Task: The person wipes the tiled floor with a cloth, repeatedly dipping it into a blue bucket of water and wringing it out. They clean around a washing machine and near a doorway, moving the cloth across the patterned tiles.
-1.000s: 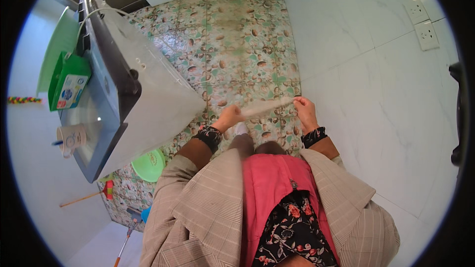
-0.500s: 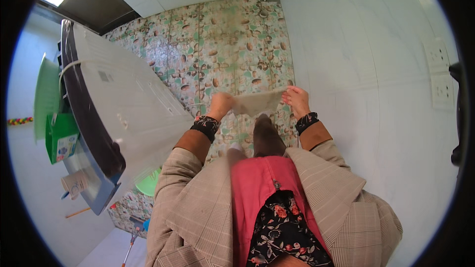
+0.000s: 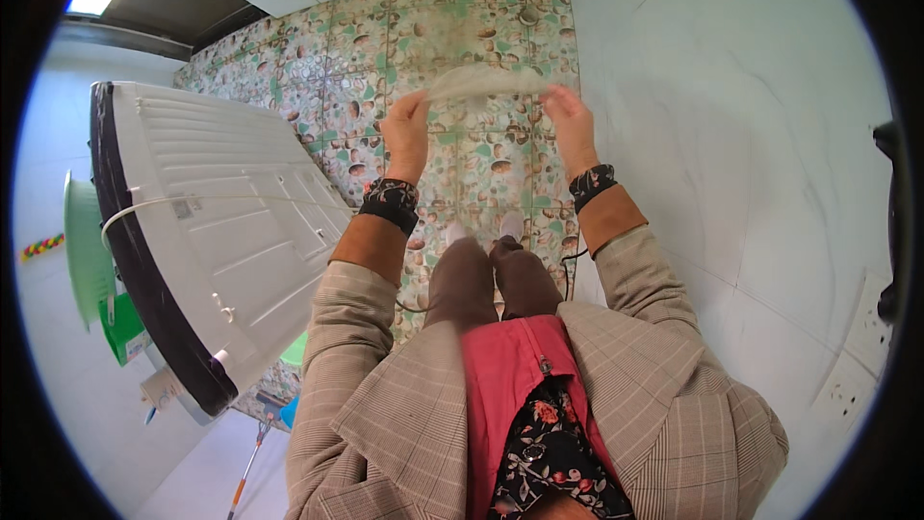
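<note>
A thin beige cloth (image 3: 489, 83), blurred by motion, stretches between my hands over the patterned floor. My left hand (image 3: 406, 133) pinches its left end, and its right end is pinched between the fingers of my right hand (image 3: 570, 125). The cloth bows upward in the middle and touches nothing but my hands. Both my arms reach forward from plaid sleeves with brown cuffs.
At my left stands a white appliance (image 3: 241, 202) like a washing machine, a cord (image 3: 231, 196) across it. Beyond its dark edge are a green basin (image 3: 85, 248), a green box (image 3: 123, 327) and a cup (image 3: 162, 387). A wall with sockets (image 3: 843, 387) runs along my right.
Both hands have moved forward and up with the cloth, from close to my knees to farther out over the floor. My view has shifted, and both feet now show.
</note>
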A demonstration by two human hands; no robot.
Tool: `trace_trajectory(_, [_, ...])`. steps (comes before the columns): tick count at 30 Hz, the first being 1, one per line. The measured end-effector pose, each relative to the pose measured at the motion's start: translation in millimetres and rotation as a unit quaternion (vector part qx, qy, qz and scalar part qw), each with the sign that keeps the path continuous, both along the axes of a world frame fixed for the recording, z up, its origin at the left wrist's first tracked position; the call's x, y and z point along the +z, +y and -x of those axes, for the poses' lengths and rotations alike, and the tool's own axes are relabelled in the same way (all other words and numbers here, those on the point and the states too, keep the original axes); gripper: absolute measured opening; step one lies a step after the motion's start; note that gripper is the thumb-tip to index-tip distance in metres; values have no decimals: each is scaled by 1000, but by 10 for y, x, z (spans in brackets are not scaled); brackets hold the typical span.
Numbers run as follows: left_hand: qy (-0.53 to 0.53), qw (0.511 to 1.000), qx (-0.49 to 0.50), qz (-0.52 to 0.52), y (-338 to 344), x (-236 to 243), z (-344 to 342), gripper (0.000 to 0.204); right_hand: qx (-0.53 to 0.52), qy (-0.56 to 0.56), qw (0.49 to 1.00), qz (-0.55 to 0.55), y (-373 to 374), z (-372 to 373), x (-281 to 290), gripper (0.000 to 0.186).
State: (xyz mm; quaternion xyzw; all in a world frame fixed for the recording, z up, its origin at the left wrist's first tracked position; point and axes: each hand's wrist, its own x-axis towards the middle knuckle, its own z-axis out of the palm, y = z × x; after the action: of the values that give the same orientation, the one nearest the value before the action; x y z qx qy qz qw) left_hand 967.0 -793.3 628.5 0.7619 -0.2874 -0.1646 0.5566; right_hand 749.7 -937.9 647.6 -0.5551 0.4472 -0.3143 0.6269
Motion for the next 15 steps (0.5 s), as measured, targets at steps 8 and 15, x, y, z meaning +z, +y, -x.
trace_trajectory(8, [-66, 927, -86, -359, 541, -957, -184, 50, 50, 197, 929, -309, 148, 445, -922, 48])
trace_trajectory(15, [-98, 915, -127, -370, 367, -1160, -671, 57, -2, 174, 937, -303, -192, 152, -1168, 38])
